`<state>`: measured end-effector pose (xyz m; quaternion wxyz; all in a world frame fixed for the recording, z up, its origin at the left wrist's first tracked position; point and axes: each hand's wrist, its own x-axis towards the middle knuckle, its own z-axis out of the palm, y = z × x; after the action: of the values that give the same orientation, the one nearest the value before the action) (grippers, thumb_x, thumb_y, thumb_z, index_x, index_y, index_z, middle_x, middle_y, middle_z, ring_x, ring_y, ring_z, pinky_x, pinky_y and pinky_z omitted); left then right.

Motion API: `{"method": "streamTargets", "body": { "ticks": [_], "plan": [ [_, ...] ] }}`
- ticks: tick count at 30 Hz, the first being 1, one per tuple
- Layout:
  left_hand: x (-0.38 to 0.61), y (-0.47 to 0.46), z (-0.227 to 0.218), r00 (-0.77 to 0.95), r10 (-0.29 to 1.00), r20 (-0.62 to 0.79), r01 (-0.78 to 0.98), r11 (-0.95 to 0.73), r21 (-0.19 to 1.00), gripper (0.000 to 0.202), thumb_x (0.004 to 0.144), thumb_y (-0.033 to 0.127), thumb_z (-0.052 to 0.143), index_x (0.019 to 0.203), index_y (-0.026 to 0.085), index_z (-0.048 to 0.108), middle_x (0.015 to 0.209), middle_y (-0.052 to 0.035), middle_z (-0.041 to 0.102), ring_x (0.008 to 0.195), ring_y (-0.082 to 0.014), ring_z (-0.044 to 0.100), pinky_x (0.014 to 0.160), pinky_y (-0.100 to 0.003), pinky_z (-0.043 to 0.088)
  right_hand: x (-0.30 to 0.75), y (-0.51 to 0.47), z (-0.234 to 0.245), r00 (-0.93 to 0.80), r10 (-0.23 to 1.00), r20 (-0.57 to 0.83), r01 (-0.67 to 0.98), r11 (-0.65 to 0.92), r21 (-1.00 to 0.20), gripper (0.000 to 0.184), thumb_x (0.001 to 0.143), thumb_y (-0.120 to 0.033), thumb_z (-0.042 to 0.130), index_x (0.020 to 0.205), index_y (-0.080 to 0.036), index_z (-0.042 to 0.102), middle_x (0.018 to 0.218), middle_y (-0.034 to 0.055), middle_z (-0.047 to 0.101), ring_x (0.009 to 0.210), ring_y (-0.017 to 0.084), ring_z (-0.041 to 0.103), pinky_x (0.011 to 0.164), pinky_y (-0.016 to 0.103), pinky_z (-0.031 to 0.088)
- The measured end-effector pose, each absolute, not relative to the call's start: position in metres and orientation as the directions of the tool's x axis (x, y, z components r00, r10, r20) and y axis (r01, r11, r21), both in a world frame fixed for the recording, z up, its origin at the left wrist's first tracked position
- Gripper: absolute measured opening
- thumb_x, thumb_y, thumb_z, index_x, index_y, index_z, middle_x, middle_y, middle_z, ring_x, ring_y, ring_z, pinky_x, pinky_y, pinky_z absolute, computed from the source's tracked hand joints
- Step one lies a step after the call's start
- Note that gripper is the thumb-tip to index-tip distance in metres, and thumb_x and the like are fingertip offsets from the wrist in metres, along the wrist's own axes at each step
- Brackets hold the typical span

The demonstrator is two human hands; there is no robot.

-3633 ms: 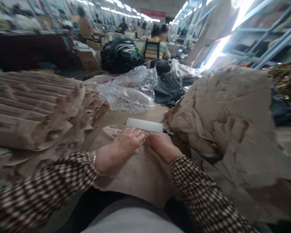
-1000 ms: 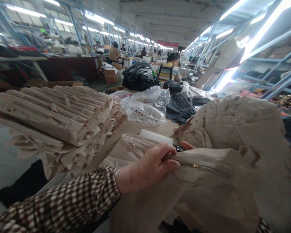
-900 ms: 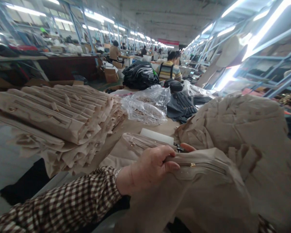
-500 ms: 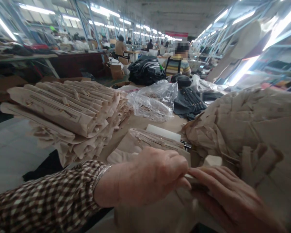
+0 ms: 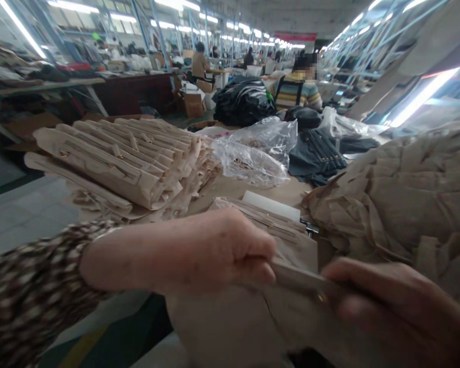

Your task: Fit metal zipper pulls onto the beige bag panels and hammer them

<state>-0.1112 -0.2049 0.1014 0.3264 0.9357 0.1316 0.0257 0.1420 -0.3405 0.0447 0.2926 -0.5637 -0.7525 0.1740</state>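
2 hands (image 5: pixel 230 250) (image 5: pixel 394 306) grip zippered beige fabric (image 5: pixel 302 281) near a clear bag (image 5: pixel 251 161) of tan pieces (image 5: pixel 249 163).

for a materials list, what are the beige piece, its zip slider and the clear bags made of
The beige panel between left hand and right hand looks like matte woven cloth: soft creases; fibre unclear. The zip slider seems gold-toned metal, by its shine. The clear bags look like thin crinkled plastic.
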Motion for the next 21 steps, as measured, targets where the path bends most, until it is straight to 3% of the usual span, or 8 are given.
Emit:
{"method": "streamTargets", "body": {
  "ticks": [3,7,9,13,17,19,21],
  "plan": [
    [-0.091,-0.167,0.055,0.918,0.392,-0.063,0.384,-0.832,0.400,0.024,0.088,0.025,0.062,0.065,0.018,0.063,0.060,0.0020,0.059,0.055,-0.0101,0.051,0.052,-0.022,0.035,0.144,-0.300,0.003,-0.158,0.987,0.000,0.839,0.134,-0.528,0.037,0.095,-0.044,0.047,0.068,-0.024,0.062,0.058,0.0003,0.062,0.052,0.016,0.058,0.049,0.026,0.042],
    [-0.065,-0.135,-0.001,0.865,0.487,-0.124,0.501,-0.852,0.151,0.020,0.090,0.028,0.060,0.082,0.013,0.071,0.078,-0.0072,0.071,0.069,-0.0165,0.064,0.065,-0.024,0.045,0.149,-0.259,-0.059,0.011,1.000,-0.013,0.972,-0.014,-0.234,0.030,0.097,-0.034,0.047,0.079,-0.019,0.065,0.084,0.0078,0.070,0.080,0.022,0.065,0.071,0.031,0.045],
    [-0.059,-0.132,-0.015,0.845,0.519,-0.128,0.532,-0.840,0.104,0.023,0.092,0.025,0.055,0.087,0.010,0.072,0.084,-0.0089,0.073,0.075,-0.0174,0.067,0.069,-0.024,0.046,0.151,-0.251,-0.075,0.021,1.000,0.005,0.988,-0.020,-0.152,0.032,0.098,-0.032,0.046,0.078,-0.017,0.066,0.088,0.0111,0.070,0.086,0.023,0.064,0.076,0.031,0.045],
    [-0.057,-0.138,-0.019,0.834,0.545,-0.088,0.549,-0.834,0.042,0.026,0.095,0.021,0.049,0.093,0.009,0.072,0.091,-0.0087,0.073,0.084,-0.0180,0.068,0.076,-0.025,0.047,0.153,-0.248,-0.079,-0.006,1.000,-0.001,0.990,0.006,-0.139,0.030,0.098,-0.027,0.048,0.081,-0.015,0.069,0.088,0.0121,0.069,0.084,0.021,0.063,0.077,0.030,0.045],
    [-0.045,-0.154,-0.017,0.847,0.531,-0.029,0.530,-0.848,-0.019,0.019,0.091,0.013,0.052,0.088,0.006,0.069,0.089,-0.0190,0.071,0.086,-0.0275,0.068,0.080,-0.039,0.049,0.147,-0.248,-0.074,0.009,1.000,0.003,0.990,-0.009,-0.140,0.029,0.096,-0.023,0.049,0.082,-0.012,0.071,0.091,0.0144,0.070,0.088,0.022,0.063,0.080,0.030,0.045],
    [-0.040,-0.166,-0.025,0.888,0.459,-0.002,0.459,-0.888,-0.022,0.024,0.090,0.006,0.044,0.092,0.007,0.069,0.094,-0.0195,0.069,0.090,-0.0298,0.066,0.082,-0.044,0.049,0.142,-0.248,-0.073,0.027,1.000,-0.009,0.991,-0.028,-0.134,0.028,0.097,-0.026,0.050,0.084,-0.013,0.072,0.095,0.0141,0.070,0.093,0.022,0.063,0.082,0.030,0.046],
    [-0.038,-0.175,-0.042,0.944,0.331,0.020,0.330,-0.944,0.029,0.031,0.092,0.006,0.039,0.104,0.012,0.067,0.105,-0.0141,0.068,0.095,-0.0267,0.064,0.086,-0.042,0.050,0.138,-0.251,-0.071,0.055,0.998,-0.019,0.990,-0.057,-0.127,0.028,0.097,-0.028,0.049,0.089,-0.015,0.072,0.100,0.0129,0.070,0.099,0.022,0.062,0.085,0.030,0.047]
  ]
}}
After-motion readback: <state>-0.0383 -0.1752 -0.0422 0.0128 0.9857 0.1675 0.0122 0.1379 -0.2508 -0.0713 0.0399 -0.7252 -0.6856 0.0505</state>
